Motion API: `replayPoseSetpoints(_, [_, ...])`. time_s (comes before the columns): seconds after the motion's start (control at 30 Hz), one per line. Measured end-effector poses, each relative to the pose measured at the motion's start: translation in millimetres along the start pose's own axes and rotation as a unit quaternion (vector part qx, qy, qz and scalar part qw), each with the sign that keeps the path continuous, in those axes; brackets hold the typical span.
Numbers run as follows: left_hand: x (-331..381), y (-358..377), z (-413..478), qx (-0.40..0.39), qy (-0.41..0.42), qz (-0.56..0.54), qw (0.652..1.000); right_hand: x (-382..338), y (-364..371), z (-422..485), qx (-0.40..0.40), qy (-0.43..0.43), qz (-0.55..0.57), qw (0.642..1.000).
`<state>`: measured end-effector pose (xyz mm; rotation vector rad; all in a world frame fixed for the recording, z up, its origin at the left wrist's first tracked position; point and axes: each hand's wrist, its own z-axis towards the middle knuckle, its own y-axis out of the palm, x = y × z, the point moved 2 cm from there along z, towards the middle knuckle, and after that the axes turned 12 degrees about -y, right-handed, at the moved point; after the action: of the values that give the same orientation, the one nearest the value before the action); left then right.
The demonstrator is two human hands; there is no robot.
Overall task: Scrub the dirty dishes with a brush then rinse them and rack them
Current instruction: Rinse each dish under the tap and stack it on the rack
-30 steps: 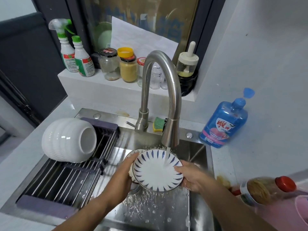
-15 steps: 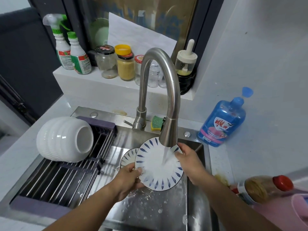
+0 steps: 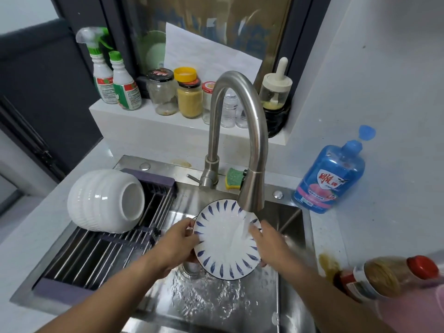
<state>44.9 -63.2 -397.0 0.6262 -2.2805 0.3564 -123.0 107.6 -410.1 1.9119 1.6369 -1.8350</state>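
**Both hands are tilting the plate into the stream**

The left hand (image 3: 177,243) is pinching the left rim of the blue-patterned plate (image 3: 223,246), with the thumb on the face and the fingers curled behind. The right hand (image 3: 272,246) is gripping the opposite rim in much the same way, though running water is blurring its fingertips. Gripping only the edges is leaving the whole face bare to the water.

The plate is sitting at the centre of the frame, lifted above the floor of the sink (image 3: 216,306). It is tipping its face toward the camera, with its upper edge just under the head of the faucet (image 3: 240,111). The stream (image 3: 245,227) is striking the right half of the face and sheeting down. I judge the tilt is letting suds run off the lower rim instead of pooling. That puts the work in the rinse step, and no brush is showing anywhere.

At lower left, the rack (image 3: 96,258) is spanning the sink's left side, so drips are falling back into the basin. A white bowl (image 3: 101,200) is lying on its side at the rack's far end, apparently draining. The plate's likely place is on the bars nearer the camera, a short move left.

A green sponge (image 3: 232,179) is resting behind the faucet base. A blue soap bottle (image 3: 329,181) is standing at right on the counter with its lid flipped open.
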Motion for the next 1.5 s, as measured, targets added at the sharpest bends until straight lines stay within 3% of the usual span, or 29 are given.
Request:
replayPoseSetpoints(0.17, [-2.7,-5.6,-7.0,0.029,0.025,-0.074,0.997,-8.7,11.7,6.4,0.097,-0.026,0.066,0.993])
replayPoseSetpoints(0.3, [-21.2,10.2,-8.6,0.000,-0.023,-0.178,0.984,-9.9,23.7,3.9,0.132,-0.028,0.079,0.988])
replayPoseSetpoints(0.37, [-27.8,22.2,-9.4,-0.034,-0.051,-0.228,0.972,-9.9,28.8,-2.0,0.132,-0.056,0.020,0.989])
replayPoseSetpoints(0.47, [-32.1,35.5,-8.5,-0.064,-0.078,-0.271,0.957,-13.4,33.5,-14.6,0.113,-0.112,-0.188,0.969])
replayPoseSetpoints(0.57, [-30.5,37.8,-5.2,-0.066,-0.086,-0.278,0.954,-17.8,43.3,-27.7,0.006,-0.181,-0.286,0.941])
replayPoseSetpoints(0.73, [-25.6,37.5,0.1,-0.050,-0.090,-0.259,0.960,-7.7,56.1,-46.9,-0.146,-0.321,-0.255,0.900])
replayPoseSetpoints(0.87, [-26.4,33.0,1.3,-0.036,-0.101,-0.252,0.962,8.6,32.4,-47.8,-0.123,-0.274,-0.333,0.894])
replayPoseSetpoints(1.0, [-28.0,38.4,-5.8,-0.072,-0.120,-0.225,0.964,5.5,22.3,-21.7,-0.102,-0.229,-0.384,0.889])
replayPoseSetpoints(1.1, [-27.7,45.0,-8.4,-0.113,-0.148,-0.210,0.960,-18.8,34.6,-14.0,-0.148,-0.249,-0.335,0.897])
replayPoseSetpoints(1.17, [-24.1,42.7,-9.0,-0.132,-0.155,-0.188,0.961,-31.6,44.6,-21.9,-0.204,-0.271,-0.236,0.911])
replayPoseSetpoints(1.27, [-20.8,28.9,-5.7,-0.142,-0.171,-0.172,0.960,-26.4,45.6,-37.8,-0.258,-0.317,-0.163,0.898])
replayPoseSetpoints(1.37, [-19.0,18.9,-4.1,-0.144,-0.195,-0.169,0.955,0.0,28.1,-49.5,-0.220,-0.395,-0.201,0.869])
replayPoseSetpoints(1.43, [-17.8,15.6,-1.1,-0.145,-0.219,-0.177,0.949,12.4,16.6,-54.0,-0.131,-0.448,-0.229,0.854])
replayPoseSetpoints(1.5, [-13.0,15.4,1.1,-0.155,-0.246,-0.214,0.933,12.9,8.1,-49.3,-0.051,-0.453,-0.202,0.867])
